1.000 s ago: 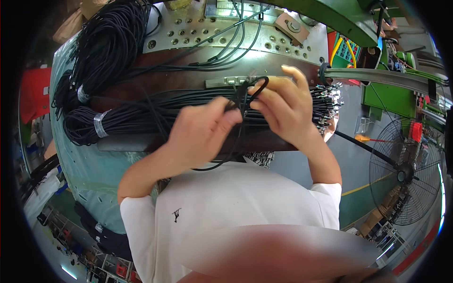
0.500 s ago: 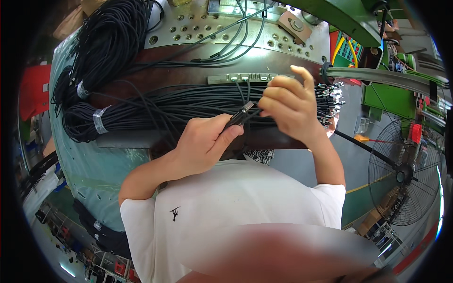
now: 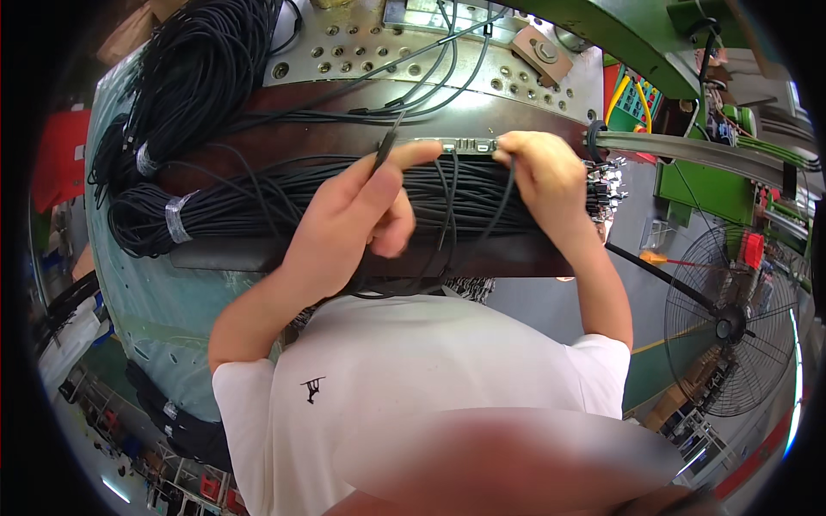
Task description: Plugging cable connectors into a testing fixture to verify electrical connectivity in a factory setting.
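Note:
My left hand (image 3: 348, 211) grips a slim, dark tool with a pointed tip (image 3: 389, 142), pinned against the side of the hand. Its index finger reaches out to a narrow metal strip (image 3: 469, 146) with small slots and connector ends in it. At the strip's right end, my right hand (image 3: 546, 172) is closed on the end of a black cable (image 3: 503, 202), whose tip is mostly covered by the fingers. The cable droops toward my body. Two more cables (image 3: 448, 185) hang from the strip's middle. Beneath both hands lies a thick bundle of black cables (image 3: 258, 206).
A coiled cable bundle (image 3: 194, 77) lies at the far left on the green-covered table (image 3: 155, 301). Behind the strip stands a perforated metal plate (image 3: 361, 56) with a bolted block (image 3: 542, 53). A green machine arm (image 3: 628, 43) overhangs the far right; a black fan (image 3: 730, 322) stands at right.
My left hand has moved up and left with the tool, its index finger now extended to the strip. My right hand has come down onto the strip's right end with a cable.

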{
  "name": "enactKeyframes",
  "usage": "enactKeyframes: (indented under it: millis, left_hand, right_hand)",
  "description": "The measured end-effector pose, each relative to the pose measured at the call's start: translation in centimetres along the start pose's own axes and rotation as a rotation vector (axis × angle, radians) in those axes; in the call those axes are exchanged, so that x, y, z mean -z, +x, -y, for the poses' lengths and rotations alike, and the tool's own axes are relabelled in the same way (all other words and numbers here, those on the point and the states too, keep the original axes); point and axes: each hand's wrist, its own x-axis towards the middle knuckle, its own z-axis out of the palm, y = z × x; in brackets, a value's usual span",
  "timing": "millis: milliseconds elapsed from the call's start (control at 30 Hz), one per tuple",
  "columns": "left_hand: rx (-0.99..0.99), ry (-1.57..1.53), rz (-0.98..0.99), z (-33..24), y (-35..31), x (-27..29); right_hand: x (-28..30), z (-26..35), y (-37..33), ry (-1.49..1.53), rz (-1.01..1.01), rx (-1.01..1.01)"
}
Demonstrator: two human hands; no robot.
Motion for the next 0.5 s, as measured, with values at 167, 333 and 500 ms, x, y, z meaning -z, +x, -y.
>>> enactKeyframes:
  millis: [167,333,500]
  left_hand:
    - [0.106,-0.172,0.128,0.6,1.8,-0.9]
    - [0.083,-0.272,0.097,2.2,2.6,-1.5]
    - [0.109,-0.235,0.083,2.4,2.4,-1.2]
  right_hand:
    - [-1.7,0.7,0.3,0.1,0.04,-0.114]
    - [-1.5,0.7,0.6,0.009,0.121,-0.092]
    - [-1.3,0.4,1.1,0.059,0.136,-0.088]
